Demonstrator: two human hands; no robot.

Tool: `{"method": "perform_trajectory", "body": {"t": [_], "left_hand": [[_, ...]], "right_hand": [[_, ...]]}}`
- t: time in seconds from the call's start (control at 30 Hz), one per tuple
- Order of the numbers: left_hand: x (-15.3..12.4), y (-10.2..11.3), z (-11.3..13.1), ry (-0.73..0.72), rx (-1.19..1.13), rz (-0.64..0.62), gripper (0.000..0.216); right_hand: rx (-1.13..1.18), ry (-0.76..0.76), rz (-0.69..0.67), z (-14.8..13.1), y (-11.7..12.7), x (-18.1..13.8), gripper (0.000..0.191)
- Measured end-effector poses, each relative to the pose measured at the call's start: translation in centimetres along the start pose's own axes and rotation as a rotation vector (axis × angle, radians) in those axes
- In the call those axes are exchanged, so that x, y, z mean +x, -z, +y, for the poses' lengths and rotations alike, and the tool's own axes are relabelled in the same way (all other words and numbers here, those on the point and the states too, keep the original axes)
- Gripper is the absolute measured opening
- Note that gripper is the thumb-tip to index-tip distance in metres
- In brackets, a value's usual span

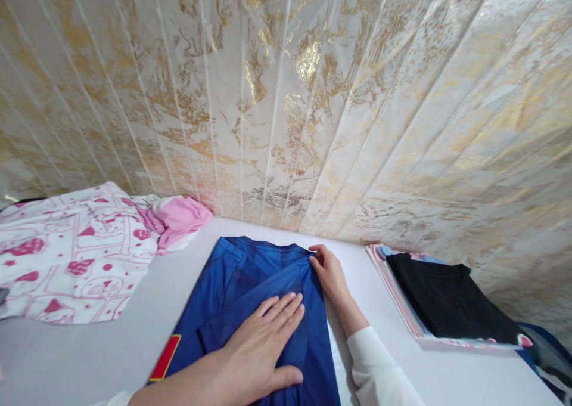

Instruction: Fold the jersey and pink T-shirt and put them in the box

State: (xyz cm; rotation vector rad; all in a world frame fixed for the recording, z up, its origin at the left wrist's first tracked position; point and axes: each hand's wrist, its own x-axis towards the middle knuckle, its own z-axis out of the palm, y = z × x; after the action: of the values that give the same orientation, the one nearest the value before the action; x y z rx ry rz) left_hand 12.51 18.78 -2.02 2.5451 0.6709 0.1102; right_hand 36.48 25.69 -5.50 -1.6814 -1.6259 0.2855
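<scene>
no readable text, labels or numbers anywhere

gold-veined wall panels (pixel 313 96) — white table (pixel 89 352)

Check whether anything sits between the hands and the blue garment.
Nothing visible does. The left hand lies flat on the blue garment, and the right hand pinches its top edge with the fingers.

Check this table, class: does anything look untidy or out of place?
Yes: the pink-and-white printed clothes at the left lie in a rumpled heap, unlike the squared folded stack at the right. The blue garment lies flat.
</scene>
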Motion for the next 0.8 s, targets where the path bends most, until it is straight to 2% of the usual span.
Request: {"method": "perform_trajectory", "body": {"t": [0.4, 0.57, 0.63, 0.7, 0.8], "left_hand": [[0.0, 0.0, 0.1, 0.049, -0.006, 0.022, 0.079], [-0.1, 0.2, 0.7, 0.144, 0.012, -0.022, 0.09], [-0.2, 0.8, 1.0, 0.161, 0.006, -0.075, 0.092], [-0.3, 2.0, 0.6, 0.161, -0.006, -0.077, 0.089], [-0.7, 5.0, -1.9, 0.249, 0.047, 0.07, 0.072]], "right_hand": [[-0.019, 0.008, 0.026, 0.0, 0.2, -0.1, 0.024], [-0.029, 0.003, 0.062, 0.6, 0.4, 0.1, 0.028], [-0.032, 0.017, 0.057, 0.7, 0.5, 0.1, 0.031], [-0.033, 0.05, 0.031, 0.6, 0.5, 0.2, 0.031], [-0.035, 0.094, -0.01, 0.5, 0.5, 0.4, 0.028]]}}
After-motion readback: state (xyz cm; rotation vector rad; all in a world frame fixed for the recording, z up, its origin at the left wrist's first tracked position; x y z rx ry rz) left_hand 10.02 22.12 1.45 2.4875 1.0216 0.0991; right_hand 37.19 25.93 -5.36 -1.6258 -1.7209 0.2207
